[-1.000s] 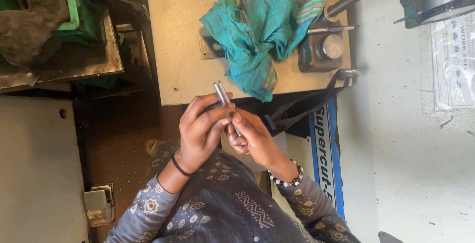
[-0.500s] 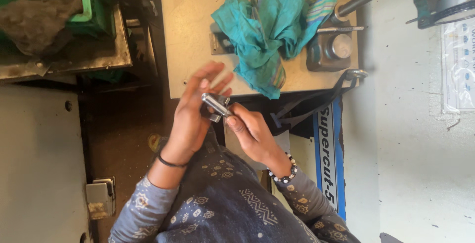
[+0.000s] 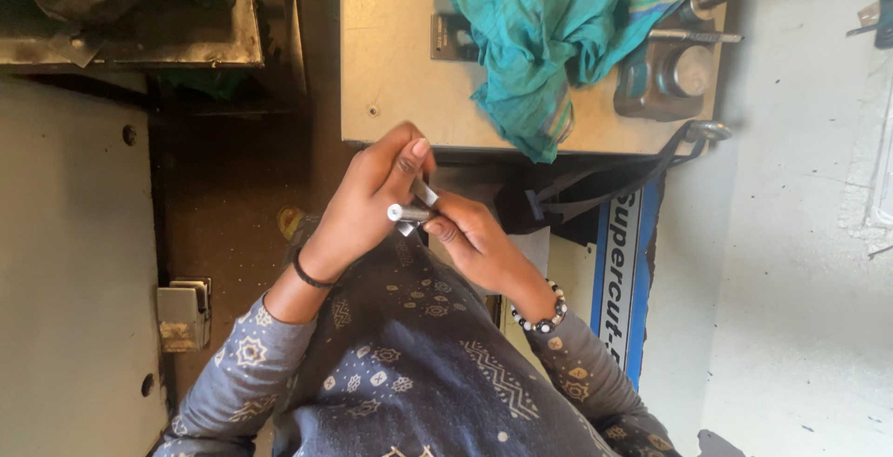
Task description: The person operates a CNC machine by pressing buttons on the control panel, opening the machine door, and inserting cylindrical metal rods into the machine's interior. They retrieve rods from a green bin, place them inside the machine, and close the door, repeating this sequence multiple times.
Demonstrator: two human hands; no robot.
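The small rod (image 3: 409, 211) looks like smooth shiny metal, the teal rag (image 3: 539, 39) soft matt cloth.

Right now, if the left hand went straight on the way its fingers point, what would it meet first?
Probably the front edge of the metal table, just beyond the left hand holding the small metal cylinder; depth is unclear.

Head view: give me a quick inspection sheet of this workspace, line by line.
Surface: beige metal table top, scuffed, above the hands.
Job's things: small silver metal cylinders gripped between both hands, close to the body.
Clutter: crumpled teal cloth; small brown machine part beside it.
Grippers: left hand closed over the cylinders; right hand pinching them from below.
Cables: black strap hanging off the table edge.
Surroundings: dark metal tray at left; pale floor at right.
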